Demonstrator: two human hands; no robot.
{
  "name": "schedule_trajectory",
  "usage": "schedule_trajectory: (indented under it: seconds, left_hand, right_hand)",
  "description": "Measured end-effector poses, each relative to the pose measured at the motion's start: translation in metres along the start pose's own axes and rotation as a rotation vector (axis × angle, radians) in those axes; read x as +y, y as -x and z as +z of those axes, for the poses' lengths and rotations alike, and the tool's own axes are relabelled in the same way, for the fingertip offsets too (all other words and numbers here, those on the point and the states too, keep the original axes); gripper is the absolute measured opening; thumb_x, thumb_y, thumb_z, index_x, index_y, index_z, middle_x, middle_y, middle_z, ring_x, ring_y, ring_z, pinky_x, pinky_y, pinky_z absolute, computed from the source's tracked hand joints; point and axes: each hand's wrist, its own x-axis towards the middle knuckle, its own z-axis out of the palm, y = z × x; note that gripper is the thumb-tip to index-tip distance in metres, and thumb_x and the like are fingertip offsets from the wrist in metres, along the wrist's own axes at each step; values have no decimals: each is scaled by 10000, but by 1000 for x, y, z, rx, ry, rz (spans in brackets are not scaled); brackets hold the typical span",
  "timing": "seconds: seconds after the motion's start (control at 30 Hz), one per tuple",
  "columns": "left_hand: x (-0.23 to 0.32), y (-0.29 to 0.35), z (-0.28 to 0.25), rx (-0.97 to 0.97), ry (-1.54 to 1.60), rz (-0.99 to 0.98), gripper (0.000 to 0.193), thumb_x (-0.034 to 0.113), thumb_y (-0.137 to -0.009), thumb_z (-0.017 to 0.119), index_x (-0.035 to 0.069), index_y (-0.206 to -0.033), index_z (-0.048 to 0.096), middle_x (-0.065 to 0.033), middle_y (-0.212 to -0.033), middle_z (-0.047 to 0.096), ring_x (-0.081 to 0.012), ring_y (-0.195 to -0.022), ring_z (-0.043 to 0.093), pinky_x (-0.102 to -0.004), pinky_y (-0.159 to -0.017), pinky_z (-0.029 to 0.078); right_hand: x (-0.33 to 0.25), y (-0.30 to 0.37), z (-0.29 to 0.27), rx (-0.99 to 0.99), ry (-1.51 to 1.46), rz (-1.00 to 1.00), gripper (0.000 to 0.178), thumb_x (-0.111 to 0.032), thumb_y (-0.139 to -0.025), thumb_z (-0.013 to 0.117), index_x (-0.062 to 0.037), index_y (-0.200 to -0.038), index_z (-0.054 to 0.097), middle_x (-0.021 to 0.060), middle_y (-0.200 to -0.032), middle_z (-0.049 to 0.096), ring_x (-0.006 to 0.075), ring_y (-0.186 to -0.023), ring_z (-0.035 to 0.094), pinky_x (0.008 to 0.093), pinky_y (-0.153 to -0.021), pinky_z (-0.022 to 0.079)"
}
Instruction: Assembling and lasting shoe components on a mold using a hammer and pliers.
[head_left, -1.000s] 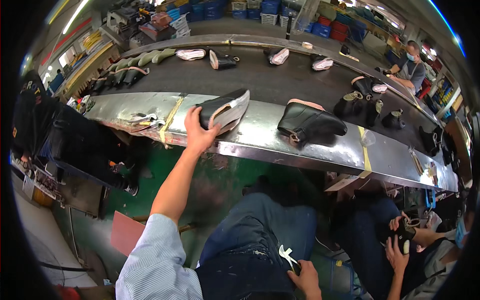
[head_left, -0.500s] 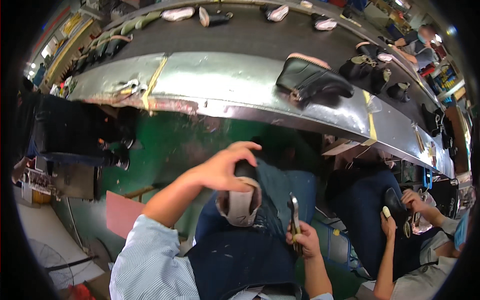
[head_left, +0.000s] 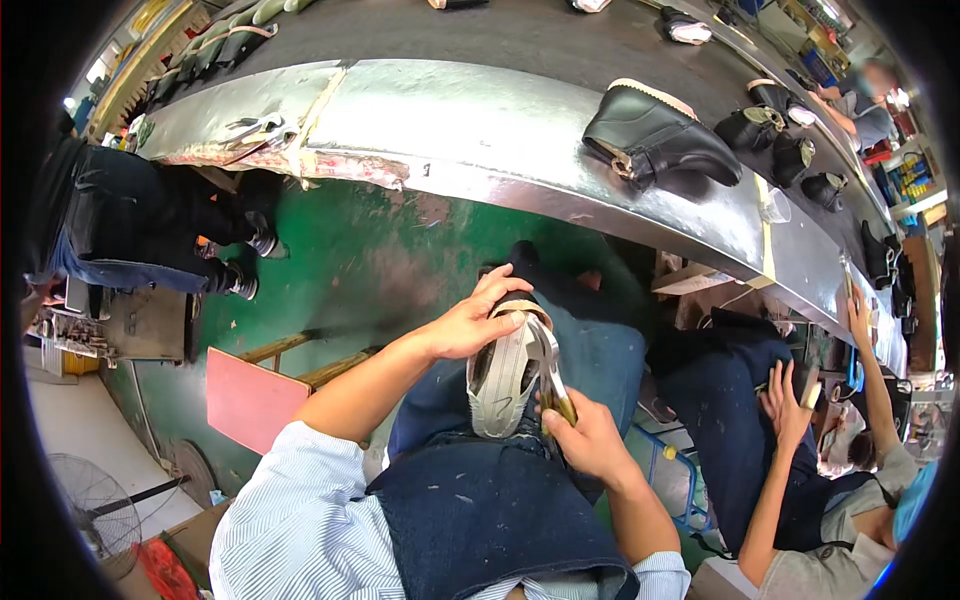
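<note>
On my lap rests a shoe (head_left: 497, 385), its pale grey underside turned up and a dark end pointing away from me. My left hand (head_left: 470, 322) is closed around its far left side, fingers over the dark end and thumb near the tan rim. A pair of metal pincers (head_left: 545, 358) is gripped in my right hand (head_left: 592, 438). The pincers' head lies against the shoe's right edge near the far end; whether the jaws bite on the material I cannot tell. A dark blue apron (head_left: 480, 510) covers my lap below the shoe.
Ahead runs a metal-edged bench (head_left: 450, 120) with a dark belt, bearing a black boot (head_left: 660, 135) and several other shoes. A co-worker (head_left: 840, 510) sits at right, one arm reaching to the bench. At left are a pink board (head_left: 255, 400), a fan (head_left: 95, 510) and another person's legs (head_left: 150, 220).
My right hand has brought the pincers up and left onto the shoe's edge. The shoe now lies flatter with more underside showing. The co-worker's one hand has moved to the bench.
</note>
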Motion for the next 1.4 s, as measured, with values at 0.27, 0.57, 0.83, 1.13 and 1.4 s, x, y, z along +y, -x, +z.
schedule_trajectory:
  seconds: [0.27,0.57,0.83,1.13,1.4]
  left_hand:
    - [3,6,-11,-6,-34,41,486,350,-977,514,77,-1374,443,-214,-1536,233,-347,-1455,194,-442,-1157,223]
    - [-7,3,-18,18,-72,150,476,188,-924,600,87,-1368,458,-168,-1487,354,-310,-1385,355,-403,-1115,320]
    - [-11,4,-10,134,17,95,432,180,-915,622,86,-1325,525,-159,-1471,396,-276,-1360,398,-388,-1113,324]
    - [-10,-4,-14,69,-23,88,498,161,-860,653,89,-1331,510,-161,-1457,415,-290,-1358,406,-393,-1113,335]
    - [-9,-6,-20,3,-55,70,584,108,-847,634,74,-1397,441,-140,-1465,401,-250,-1378,368,-370,-1130,304]
  right_hand:
    - [-10,-28,-22,-172,-77,100,216,-152,-951,588,21,-1079,598,56,-847,652,125,-817,638,293,-719,508]
    - [27,-53,17,294,272,-366,226,-75,-847,670,-4,-1047,591,194,-866,610,405,-785,611,435,-679,504]
    - [-4,-28,3,159,496,-151,209,-79,-887,599,20,-1065,554,243,-897,615,443,-824,608,457,-739,494]
    - [-31,-35,-8,200,155,-196,240,-193,-953,549,26,-1049,566,178,-854,628,365,-793,617,407,-739,494]
    - [-30,-56,-4,239,325,-199,323,-225,-973,515,52,-1139,530,298,-995,617,474,-928,598,502,-822,477]
